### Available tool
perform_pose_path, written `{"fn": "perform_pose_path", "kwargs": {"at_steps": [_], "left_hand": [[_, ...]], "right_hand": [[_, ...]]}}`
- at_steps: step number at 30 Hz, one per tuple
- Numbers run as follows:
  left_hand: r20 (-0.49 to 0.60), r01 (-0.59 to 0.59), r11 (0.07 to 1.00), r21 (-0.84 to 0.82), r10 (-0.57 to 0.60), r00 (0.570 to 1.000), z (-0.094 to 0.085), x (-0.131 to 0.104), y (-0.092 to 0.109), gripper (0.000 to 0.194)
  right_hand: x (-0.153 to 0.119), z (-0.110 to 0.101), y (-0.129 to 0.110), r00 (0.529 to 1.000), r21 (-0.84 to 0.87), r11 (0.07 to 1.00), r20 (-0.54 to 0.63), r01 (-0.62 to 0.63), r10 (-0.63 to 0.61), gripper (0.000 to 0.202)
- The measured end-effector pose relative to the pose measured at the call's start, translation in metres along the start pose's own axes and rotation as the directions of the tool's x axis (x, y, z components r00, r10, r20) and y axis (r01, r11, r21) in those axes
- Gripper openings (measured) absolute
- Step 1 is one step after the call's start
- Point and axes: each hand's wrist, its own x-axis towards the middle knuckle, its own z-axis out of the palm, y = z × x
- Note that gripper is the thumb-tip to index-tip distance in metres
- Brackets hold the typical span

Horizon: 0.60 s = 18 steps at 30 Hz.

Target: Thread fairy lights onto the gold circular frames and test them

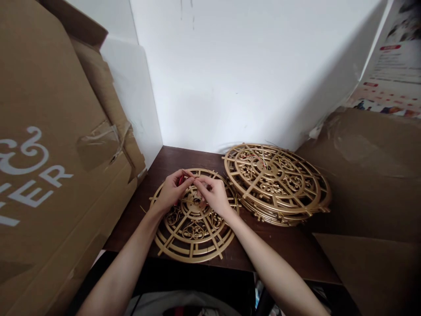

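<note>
A round gold openwork frame (196,250) lies flat on the dark wooden table, with scrollwork between its rings and spokes. Over its upper part, my left hand (174,189) is closed around a small red tool, of which only parts show between the fingers. My right hand (213,193) is pinched close beside it, the fingertips of both hands nearly meeting. What the right fingers hold is too small to make out. Below the hands, the frame's centre shows a round hub with some thin wire.
To the right stands a stack of similar gold frames (272,202), with thin wires on top. Large cardboard boxes rise at the left (49,109) and right (371,175). Behind the dark table (276,245) is a white wall (230,66).
</note>
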Motion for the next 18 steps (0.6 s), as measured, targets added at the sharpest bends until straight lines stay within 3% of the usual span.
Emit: {"fn": "perform_pose_path", "kwargs": {"at_steps": [4, 7, 18], "left_hand": [[-0.003, -0.01, 0.999, 0.043, 0.01, 1.0, -0.0008, 0.0012, -0.0015, 0.027], [-0.026, -0.022, 0.997, 0.07, 0.024, 0.999, -0.0009, 0.0011, -0.0009, 0.026], [0.008, 0.039, 0.999, 0.002, -0.039, 0.999, -0.0003, -0.0011, 0.0017, 0.029]], "right_hand": [[-0.0021, -0.005, -0.0017, 0.991, -0.244, 0.961, -0.011, 0.129, -0.136, 0.031], [-0.0022, -0.0075, -0.002, 0.977, -0.334, 0.922, -0.019, 0.196, -0.214, 0.03], [-0.0033, -0.008, -0.0011, 0.971, -0.378, 0.901, -0.027, 0.211, -0.239, 0.029]]}}
